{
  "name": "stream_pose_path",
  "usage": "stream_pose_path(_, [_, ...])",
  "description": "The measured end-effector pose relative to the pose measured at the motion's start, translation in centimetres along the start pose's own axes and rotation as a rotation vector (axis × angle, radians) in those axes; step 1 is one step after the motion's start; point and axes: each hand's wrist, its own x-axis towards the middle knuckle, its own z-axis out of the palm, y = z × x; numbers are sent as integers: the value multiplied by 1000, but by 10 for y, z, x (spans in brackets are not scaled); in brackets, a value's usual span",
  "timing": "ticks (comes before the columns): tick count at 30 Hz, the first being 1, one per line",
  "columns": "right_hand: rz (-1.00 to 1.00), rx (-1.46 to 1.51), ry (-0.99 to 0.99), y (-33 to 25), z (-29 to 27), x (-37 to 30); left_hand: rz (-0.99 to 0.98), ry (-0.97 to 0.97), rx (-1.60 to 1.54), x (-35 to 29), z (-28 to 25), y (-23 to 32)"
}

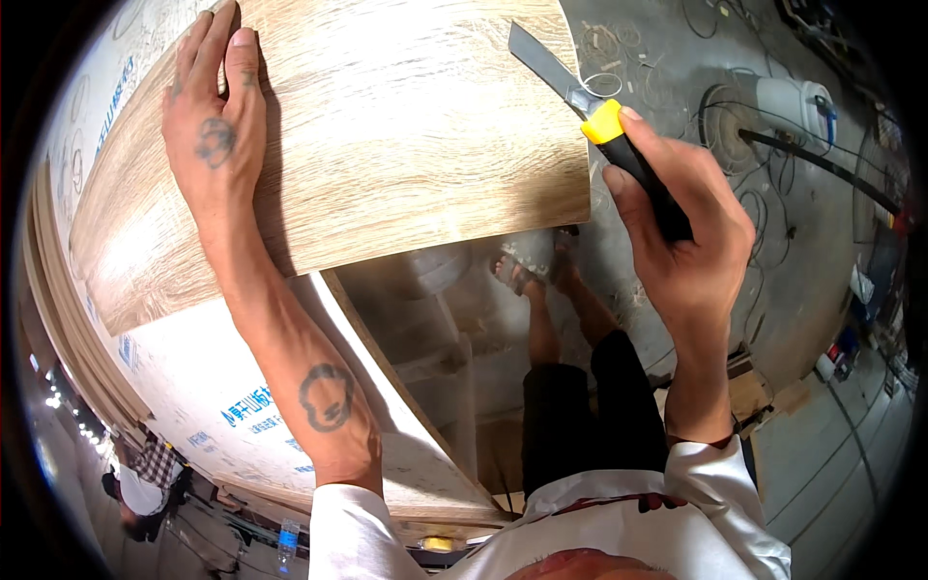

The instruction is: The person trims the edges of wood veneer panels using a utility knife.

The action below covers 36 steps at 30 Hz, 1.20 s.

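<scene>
My right hand (691, 217) is wrapped around the black and yellow handle of what looks like a flat file (546, 63), thumb and forefinger near its yellow collar. Its grey blade points up and left across the right edge of a wood-grain board (416, 126). A thin pale curl (603, 85) hangs beside the blade's neck. On the left part of the board my left hand (215, 121) lies flat, palm down, with fingers stretched toward the far side and holding nothing.
The board rests on a white printed panel (213, 387). Cables and curled strips lie on the grey floor (648, 48) at right, near a white bucket (795, 111). Another person (145, 483) is at lower left, near a water bottle (288, 541). My legs (561, 416) are below the board.
</scene>
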Motion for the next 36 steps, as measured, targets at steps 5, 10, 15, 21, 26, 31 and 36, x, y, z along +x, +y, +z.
stream_pose_path(5, [-14, -19, 3, 0, -2, 11, -14, -24, -62, 1, 0, 7])
stream_pose_path(10, [-38, -34, -1, 3, -3, 24, 12, -11, -21, 1, 1, 6])
stream_pose_path(15, [-95, -69, -27, 8, -4, 36, -3, -17, -50, 0, -1, 8])
stream_pose_path(21, [-85, -112, -78, 8, -4, 53, 15, -3, 9, -1, -2, 10])
stream_pose_path(26, [-66, -105, -121, 11, -7, 71, 11, 25, 4, -1, 0, 11])
stream_pose_path(31, [-104, -78, -197, 22, -7, 100, -162, 11, 113, 7, -17, 78])
stream_pose_path(36, [-224, -22, -281, 32, -2, 133, -197, -1, 57, 10, -24, 85])
